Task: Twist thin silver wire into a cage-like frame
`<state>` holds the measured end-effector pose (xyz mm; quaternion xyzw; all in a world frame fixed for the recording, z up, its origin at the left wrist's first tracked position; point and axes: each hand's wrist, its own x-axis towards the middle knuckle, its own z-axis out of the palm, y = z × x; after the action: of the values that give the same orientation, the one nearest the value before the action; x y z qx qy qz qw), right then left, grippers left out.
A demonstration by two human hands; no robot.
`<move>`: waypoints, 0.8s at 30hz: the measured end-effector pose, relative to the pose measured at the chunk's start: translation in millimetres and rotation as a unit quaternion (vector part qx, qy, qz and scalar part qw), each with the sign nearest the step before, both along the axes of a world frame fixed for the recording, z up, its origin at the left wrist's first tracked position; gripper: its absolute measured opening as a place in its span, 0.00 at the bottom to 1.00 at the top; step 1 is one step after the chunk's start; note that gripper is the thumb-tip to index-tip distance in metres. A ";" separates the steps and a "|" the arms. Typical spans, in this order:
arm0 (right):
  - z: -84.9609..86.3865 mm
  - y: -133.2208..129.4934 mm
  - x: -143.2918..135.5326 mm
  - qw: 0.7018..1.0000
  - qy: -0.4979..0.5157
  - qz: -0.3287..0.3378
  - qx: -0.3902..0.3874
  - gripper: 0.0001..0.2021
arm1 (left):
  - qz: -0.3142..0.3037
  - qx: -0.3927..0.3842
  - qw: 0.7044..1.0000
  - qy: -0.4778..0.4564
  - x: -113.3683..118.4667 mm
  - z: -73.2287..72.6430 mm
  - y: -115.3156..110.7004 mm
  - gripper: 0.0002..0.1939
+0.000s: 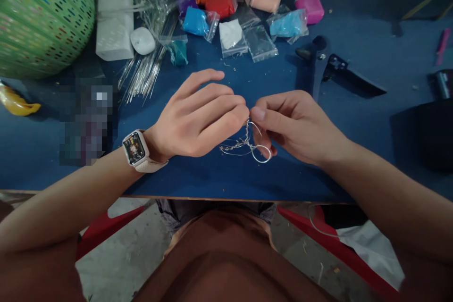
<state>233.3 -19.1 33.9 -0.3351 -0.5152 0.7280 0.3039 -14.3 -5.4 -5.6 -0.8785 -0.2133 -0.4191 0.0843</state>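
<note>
Blue tabletop (198, 181) spreads beneath both hands, with a green basket (46, 23) at the left, bagged lumps of coloured material such as a blue packet (196, 21) toward the back, a bundle of straight wires (144, 78) beyond the left wrist and a dark-handled tool (348, 75) beyond the right. Seen from the head camera, the twisted wire piece (247, 142) lies between the hands, on the near side of the fingertips. Its stem runs from where the fingertips meet to a crossing; from there one twisted branch reaches left, just short of the left hand (203, 115), and a smooth loop opens rightward, overlapping the lower fingers of the right hand (300, 125). Right thumb and forefinger look pinched together on the stem's top; the left fingers bend toward the same spot, but that thumb is hidden, so whether the left hand grips cannot be told. Handling seems to turn on this: the stem's top sits about equally near both hands, while the loop is nearer the right and the branch nearer the left.
</note>
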 end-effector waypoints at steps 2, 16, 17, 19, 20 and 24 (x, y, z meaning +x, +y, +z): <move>-0.1 0.4 -0.3 1.000 -0.003 -0.002 0.008 0.24 | 0.003 -0.007 1.000 0.010 0.7 -0.2 -0.6 0.09; 7.7 -13.6 -2.4 0.949 -0.129 -0.130 0.258 0.21 | -0.068 -0.077 0.995 0.004 -1.4 14.0 -6.2 0.08; 6.9 -15.3 -2.2 0.937 -0.146 -0.143 0.283 0.20 | -0.066 -0.095 0.993 -0.007 -0.1 15.3 -8.6 0.08; 5.3 -17.6 -1.6 0.916 -0.174 -0.156 0.327 0.18 | -0.068 -0.156 0.985 -0.038 3.8 18.5 -13.5 0.08; 4.6 -18.1 -1.3 0.904 -0.183 -0.163 0.350 0.17 | -0.074 -0.195 0.976 -0.059 6.1 20.3 -15.7 0.07; 2.8 -17.2 -0.7 0.885 -0.183 -0.178 0.389 0.14 | -0.088 -0.285 0.948 -0.112 13.6 22.8 -19.3 0.08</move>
<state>232.6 -36.3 36.7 -0.4031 -0.7351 0.3285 0.4350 -0.7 -24.7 17.3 -0.8288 -0.2539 -0.4419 -0.2311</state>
